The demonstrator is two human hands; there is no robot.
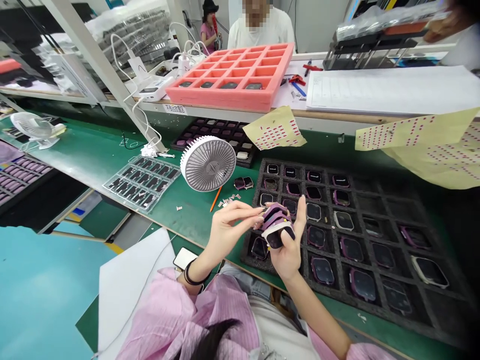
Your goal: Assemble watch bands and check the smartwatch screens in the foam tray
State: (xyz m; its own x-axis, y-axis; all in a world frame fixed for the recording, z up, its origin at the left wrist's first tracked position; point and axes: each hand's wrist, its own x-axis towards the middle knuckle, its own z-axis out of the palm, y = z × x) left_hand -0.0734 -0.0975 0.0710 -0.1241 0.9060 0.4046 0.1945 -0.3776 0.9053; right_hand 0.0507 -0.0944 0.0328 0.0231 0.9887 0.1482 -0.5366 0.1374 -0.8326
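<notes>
In the head view, the right hand (287, 257) is cradling a stack of watch-like pieces (275, 222) over the black foam tray's (333, 235) left part; the left hand (224, 227) is narrowly pinching its left edge. Supporting from beneath is probably keeping faces unsmudged. Purple casings are showing behind a white-rimmed, dark-faced piece.

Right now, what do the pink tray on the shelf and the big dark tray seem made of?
Pink tray: probably foam, matte, judging by its thick, soft-looking walls. Big dark tray: likely foam too, matte with grainy dividers, though another material is possible.
</notes>
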